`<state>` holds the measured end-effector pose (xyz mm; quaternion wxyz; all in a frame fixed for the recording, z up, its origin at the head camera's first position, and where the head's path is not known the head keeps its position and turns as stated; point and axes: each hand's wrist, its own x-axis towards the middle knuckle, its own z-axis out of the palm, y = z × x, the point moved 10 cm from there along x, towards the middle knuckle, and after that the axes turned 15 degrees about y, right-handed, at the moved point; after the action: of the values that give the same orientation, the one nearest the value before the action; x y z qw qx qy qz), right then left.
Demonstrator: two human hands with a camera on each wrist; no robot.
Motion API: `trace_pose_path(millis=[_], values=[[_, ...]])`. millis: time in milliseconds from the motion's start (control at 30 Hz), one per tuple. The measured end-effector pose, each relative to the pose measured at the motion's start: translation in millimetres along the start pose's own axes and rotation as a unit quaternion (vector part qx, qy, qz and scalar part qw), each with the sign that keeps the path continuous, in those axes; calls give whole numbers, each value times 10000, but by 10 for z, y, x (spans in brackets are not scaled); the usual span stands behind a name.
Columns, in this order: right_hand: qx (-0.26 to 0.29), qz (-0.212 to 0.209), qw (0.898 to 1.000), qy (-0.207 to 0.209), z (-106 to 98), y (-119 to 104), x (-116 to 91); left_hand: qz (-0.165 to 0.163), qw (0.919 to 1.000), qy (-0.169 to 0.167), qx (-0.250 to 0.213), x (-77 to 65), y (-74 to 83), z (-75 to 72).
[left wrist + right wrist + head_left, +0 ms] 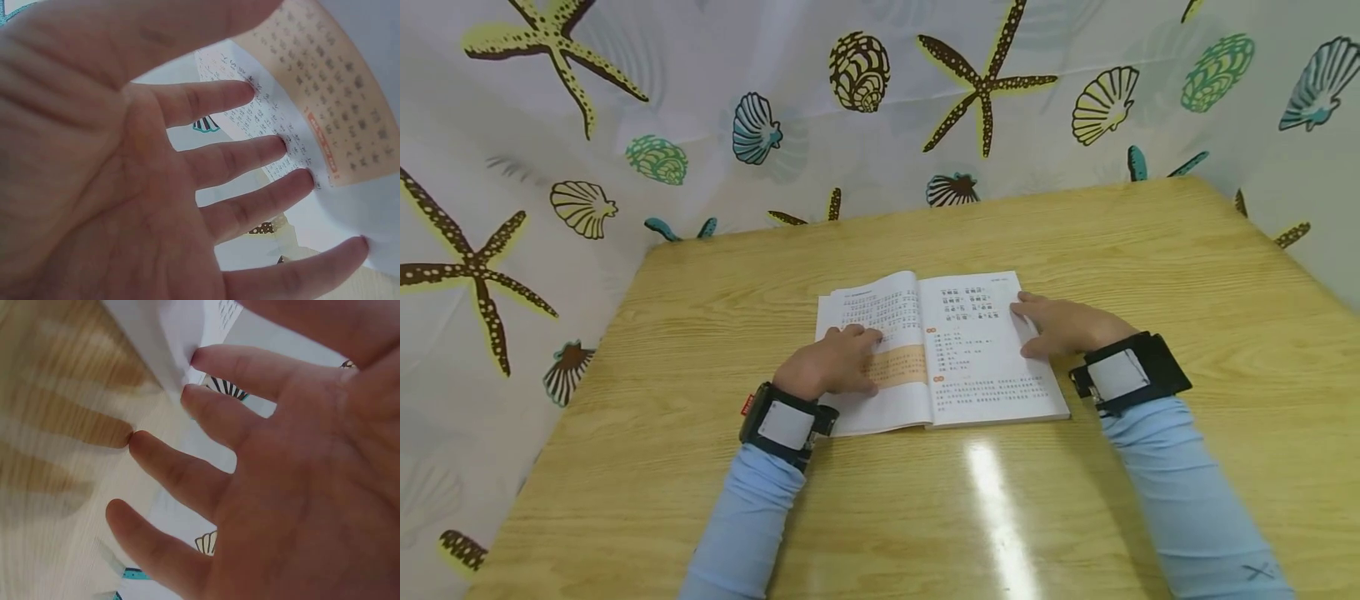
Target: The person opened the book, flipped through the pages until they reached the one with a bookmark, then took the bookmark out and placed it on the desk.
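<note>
An open book (977,350) lies on the wooden table, its pages printed with small characters and a tan text block on the left page. My left hand (837,364) rests over the left page with fingers spread. In the left wrist view, the fingertips of the left hand (181,156) touch the page (350,206). At the book's right edge is my right hand (1070,325), fingers extended. The right wrist view shows fingertips of the right hand (250,456) against the page edge (169,337), with another fingertip on the table.
The wooden table (737,283) reaches back to a white cloth (700,75) printed with starfish and shells, which hangs behind and at both sides. A bright light reflection lies on the table in front of the book. Each wrist wears a black strap (1131,372).
</note>
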<state>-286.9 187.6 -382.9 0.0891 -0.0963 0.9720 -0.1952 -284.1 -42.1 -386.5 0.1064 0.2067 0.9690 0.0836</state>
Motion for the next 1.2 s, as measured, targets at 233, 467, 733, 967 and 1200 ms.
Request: trace_pose_path(millis=[233, 467, 733, 967, 1200], values=[[271, 264, 9993, -73, -21, 88, -22, 26, 10000, 9, 19, -22, 22, -21], [131, 498, 9986, -72, -38, 110, -3, 43, 10000, 31, 53, -20, 18, -22], [-563, 473, 9973, -79, -46, 14, 9, 63, 10000, 37, 61, -14, 22, -16], [-798, 383, 9959, 205, -130, -37, 5, 22, 10000, 46, 60, -15, 20, -17], [-412, -172, 9873, 1521, -392, -204, 3, 10, 10000, 52, 79, -21, 18, -19]])
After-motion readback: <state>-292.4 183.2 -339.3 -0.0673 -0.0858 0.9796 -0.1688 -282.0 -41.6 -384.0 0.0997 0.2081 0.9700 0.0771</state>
